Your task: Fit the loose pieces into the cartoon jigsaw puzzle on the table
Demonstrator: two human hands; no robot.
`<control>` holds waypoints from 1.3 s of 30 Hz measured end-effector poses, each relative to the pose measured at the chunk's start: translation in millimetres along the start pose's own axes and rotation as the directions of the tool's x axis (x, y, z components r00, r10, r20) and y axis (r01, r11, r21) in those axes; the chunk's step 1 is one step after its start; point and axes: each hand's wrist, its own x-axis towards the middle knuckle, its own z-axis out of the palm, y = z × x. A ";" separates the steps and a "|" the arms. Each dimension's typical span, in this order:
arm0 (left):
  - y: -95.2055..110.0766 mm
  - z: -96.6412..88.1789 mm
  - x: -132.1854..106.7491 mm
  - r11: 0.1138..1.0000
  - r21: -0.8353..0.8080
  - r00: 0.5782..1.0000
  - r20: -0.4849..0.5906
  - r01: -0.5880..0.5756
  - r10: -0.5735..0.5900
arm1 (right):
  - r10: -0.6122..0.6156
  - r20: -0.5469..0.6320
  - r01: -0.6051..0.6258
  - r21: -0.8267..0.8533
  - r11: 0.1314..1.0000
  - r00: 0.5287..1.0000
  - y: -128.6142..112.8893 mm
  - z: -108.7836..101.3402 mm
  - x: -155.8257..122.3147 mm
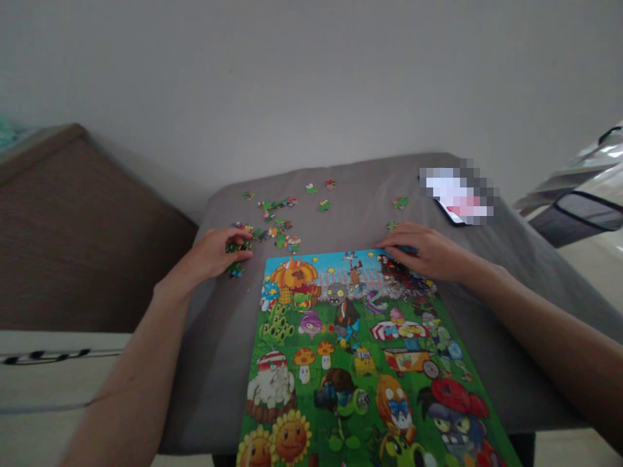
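Observation:
A colourful cartoon jigsaw puzzle [350, 363] lies assembled on a grey table [224, 350], reaching toward me. My left hand [214, 254] rests left of the puzzle's far corner, fingers curled on a small puzzle piece [237, 247] among loose ones. My right hand [424, 250] lies on the puzzle's far right corner, fingers together and pressed flat on the pieces there. Several loose puzzle pieces [278, 224] are scattered beyond the left hand.
A phone-like object with a blurred-out screen [460, 196] lies at the table's far right. More stray pieces [400, 202] sit near it. A brown headboard or sofa back [73, 233] stands to the left, a plain wall behind, and a dark mesh object [579, 217] at the right.

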 end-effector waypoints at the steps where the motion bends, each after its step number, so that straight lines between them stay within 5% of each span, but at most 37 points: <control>1: 0.3 -0.3 -0.4 1.000 -0.001 1.000 -0.004 0.017 -0.017 | -0.005 0.001 0.005 -0.005 1.000 1.000 0.6 0.3 -0.2; 5: 11.8 -7.6 -7.5 0.998 -0.010 0.997 -0.041 0.057 -0.058 | -0.021 0.011 0.022 -0.022 1.000 1.000 3.0 1.2 -1.2; 9: 55.1 -9.1 -28.1 0.999 -0.051 0.998 -0.058 0.013 -0.016 | -0.024 0.009 0.024 -0.014 1.000 1.000 3.5 0.6 -1.4; 12: 105.6 5.2 -55.1 0.972 -0.230 0.986 0.141 -0.049 0.083 | -0.023 0.002 0.023 -0.007 1.000 1.000 2.6 -0.6 -0.6; 16: 157.7 33.6 -93.9 0.878 -0.439 0.802 0.446 -0.192 0.398 | -0.022 0.001 0.022 -0.007 1.000 1.000 1.4 -1.4 0.7; 18: 167.0 44.7 -106.6 0.859 -0.442 0.702 0.524 -0.259 0.482 | -0.021 -0.001 0.021 -0.007 1.000 1.000 1.2 -1.3 0.9; 20: 167.8 52.7 -112.8 0.851 -0.427 0.656 0.553 -0.306 0.514 | -0.015 -0.002 0.015 -0.003 1.000 1.000 1.2 -1.0 1.1; 27: 164.1 65.8 -111.6 0.870 -0.300 0.741 0.458 -0.390 0.491 | 0.008 0.007 -0.008 0.001 1.000 1.000 1.8 -1.1 1.3; 39: 161.4 69.4 -109.7 0.836 -0.259 0.734 0.400 -0.485 0.549 | -0.014 0.013 0.014 -0.007 1.000 1.000 0.5 -1.7 1.3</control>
